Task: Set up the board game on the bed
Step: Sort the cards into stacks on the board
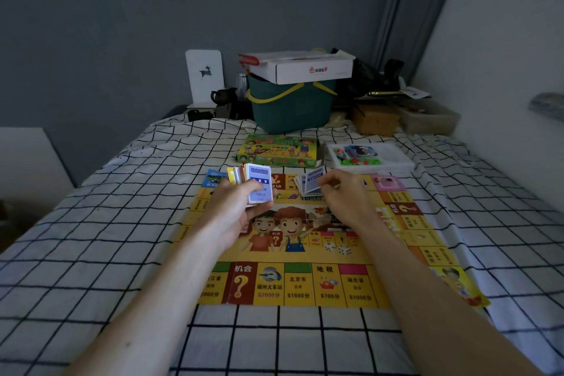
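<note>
A yellow game board (305, 284) lies flat on the checked bedsheet (91, 253). My left hand (241, 207) grips a thick stack of cards (254, 181), a blue-faced card on top. My right hand (341, 192) pinches a few blue cards (309, 185) and holds them low over the board's far edge. Two white dice (338, 249) sit on the board's middle picture. The green game box (277, 151) lies beyond the board. Beside it on the right stands a clear tray of small coloured pieces (366, 156).
A teal basket (290, 107) with a white carton (305, 67) on top stands at the bed's far end. Brown and clear boxes (406, 116) crowd the far right by the white wall. A white deer card (204, 76) and dark items stand at the far left.
</note>
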